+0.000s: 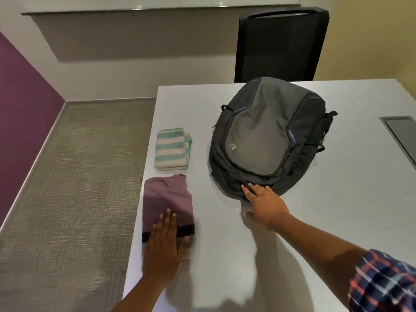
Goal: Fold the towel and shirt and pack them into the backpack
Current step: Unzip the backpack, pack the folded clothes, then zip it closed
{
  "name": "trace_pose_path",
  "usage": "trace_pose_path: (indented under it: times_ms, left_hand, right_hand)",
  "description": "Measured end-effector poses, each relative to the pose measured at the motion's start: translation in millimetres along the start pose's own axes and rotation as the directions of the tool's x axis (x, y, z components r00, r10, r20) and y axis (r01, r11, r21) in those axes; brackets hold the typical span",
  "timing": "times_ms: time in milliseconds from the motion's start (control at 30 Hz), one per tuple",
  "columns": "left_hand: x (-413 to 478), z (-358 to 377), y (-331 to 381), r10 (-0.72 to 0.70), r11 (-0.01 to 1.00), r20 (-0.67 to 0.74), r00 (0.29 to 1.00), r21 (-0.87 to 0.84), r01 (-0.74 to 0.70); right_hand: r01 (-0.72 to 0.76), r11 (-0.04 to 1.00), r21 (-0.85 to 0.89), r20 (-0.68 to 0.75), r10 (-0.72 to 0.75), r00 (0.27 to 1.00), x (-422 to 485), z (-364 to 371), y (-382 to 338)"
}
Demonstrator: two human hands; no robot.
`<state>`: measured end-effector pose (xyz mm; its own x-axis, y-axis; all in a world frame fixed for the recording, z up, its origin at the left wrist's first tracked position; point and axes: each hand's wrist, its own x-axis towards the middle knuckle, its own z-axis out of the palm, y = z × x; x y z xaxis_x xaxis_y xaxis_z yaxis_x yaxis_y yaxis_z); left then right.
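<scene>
now the left hand [165, 244] lies flat, fingers together, on the folded shirt [167, 203], the towel [172, 149] beyond its fingertips, and the right hand [262, 202], fingers spread on the closed backpack [265, 136], may slip off.

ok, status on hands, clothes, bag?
Left hand flat on folded shirt. Right hand on backpack, looks zipped. Towel folded, untouched.

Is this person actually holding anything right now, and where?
Nothing is gripped. The left hand lies flat on the folded shirt; the right hand touches the near edge of the backpack, fingers spread.
</scene>
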<state>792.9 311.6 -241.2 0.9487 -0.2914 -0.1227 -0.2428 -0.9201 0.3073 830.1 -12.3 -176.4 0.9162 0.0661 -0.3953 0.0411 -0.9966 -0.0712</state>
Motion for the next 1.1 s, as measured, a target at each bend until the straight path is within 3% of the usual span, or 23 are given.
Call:
trace_pose_path:
  times_ms: [167,333,500,767,900,1100]
  left_hand:
    - [1,2,21,0.010,1.000,-0.025,1.000,-0.005,-0.010]
    - [17,-3,58,0.091,0.990,-0.032,0.995,-0.102,-0.093]
    - [58,-9,98,0.139,0.972,-0.030,0.990,-0.185,-0.142]
    - [99,-7,132,-0.042,0.892,0.073,0.996,-0.446,0.070]
    - [108,-10,141,-0.133,0.863,0.099,0.986,-0.478,0.164]
    - [123,-11,141,-0.186,0.875,0.162,0.969,-0.423,0.238]
  right_hand:
    - [-0.018,0.999,0.028,-0.004,0.019,1.000,-49,23,15]
    - [-0.018,0.990,0.141,-0.143,0.038,0.989,-107,48,38]
    - [-0.097,0.975,0.198,-0.171,0.132,0.976,-169,76,53]
    - [-0.114,0.945,0.307,-0.239,0.192,0.952,-189,80,51]
    - [-0.023,0.944,0.330,-0.302,0.128,0.945,-173,63,43]
    - [0.076,0.955,0.286,-0.164,-0.029,0.986,-137,55,36]
